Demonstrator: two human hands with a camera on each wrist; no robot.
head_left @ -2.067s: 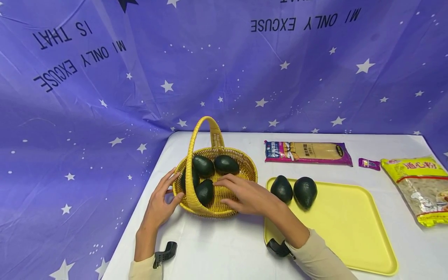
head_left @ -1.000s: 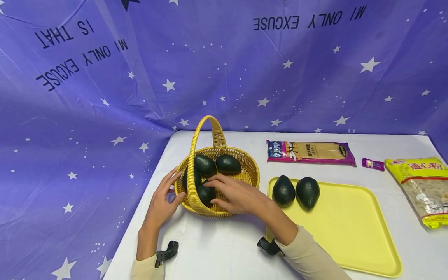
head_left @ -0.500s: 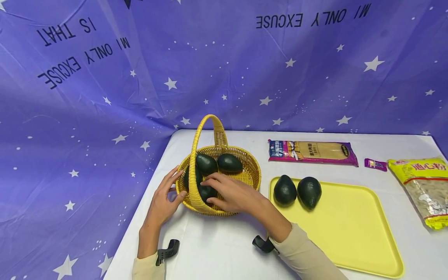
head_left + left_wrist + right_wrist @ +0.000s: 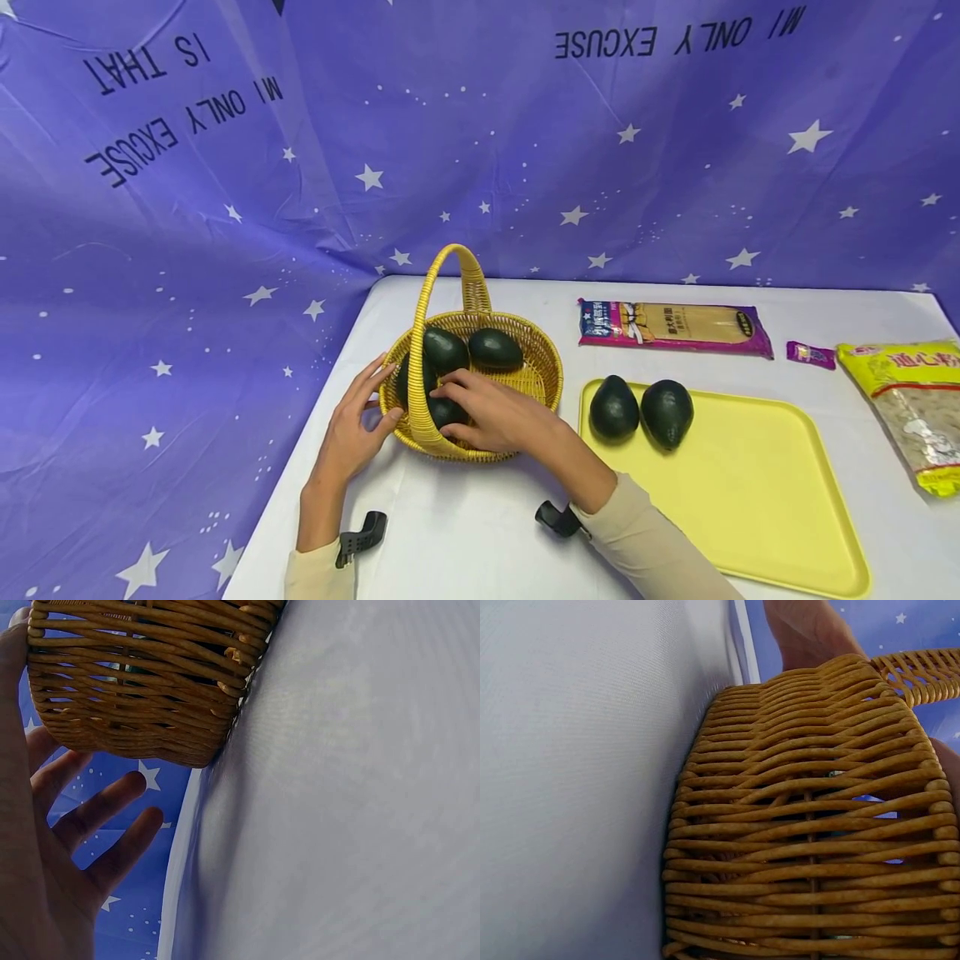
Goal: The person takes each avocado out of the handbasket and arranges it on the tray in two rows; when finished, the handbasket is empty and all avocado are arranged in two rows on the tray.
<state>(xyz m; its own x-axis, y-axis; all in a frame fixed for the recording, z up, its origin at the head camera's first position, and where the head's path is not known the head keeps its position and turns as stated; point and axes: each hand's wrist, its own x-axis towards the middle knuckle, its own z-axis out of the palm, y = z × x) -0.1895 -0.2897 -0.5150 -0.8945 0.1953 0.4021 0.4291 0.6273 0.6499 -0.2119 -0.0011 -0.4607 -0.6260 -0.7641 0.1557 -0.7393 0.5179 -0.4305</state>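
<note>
A yellow wicker basket (image 4: pixel 543 354) with a tall arched handle stands on the white table, with several dark green avocados inside. My left hand (image 4: pixel 352 437) holds the basket's left end, thumb at the near rim and fingers spread along the outer wall; in the left wrist view two fingers hang free below the wicker. Inside the basket, my right hand (image 4: pixel 502 412) grips the nearest avocado (image 4: pixel 446 412) between thumb and fingers, partly covering it. Another avocado (image 4: pixel 495 348) lies at the back. In the right wrist view the basket wall (image 4: pixel 810 825) hides the right fingers.
Right of the basket lies a yellow tray (image 4: pixel 750 492) bearing two avocados (image 4: pixel 614 408) at its upper left. Behind it are a spaghetti pack (image 4: pixel 675 327) and a small purple packet (image 4: pixel 811 355). A yellow pasta bag (image 4: pixel 911 408) lies far right. A purple starred cloth hangs behind.
My right hand has moved slightly left inside the basket and its fingers have closed on the near avocado. The left hand stays at the basket's end. The whole view has shifted slightly.
</note>
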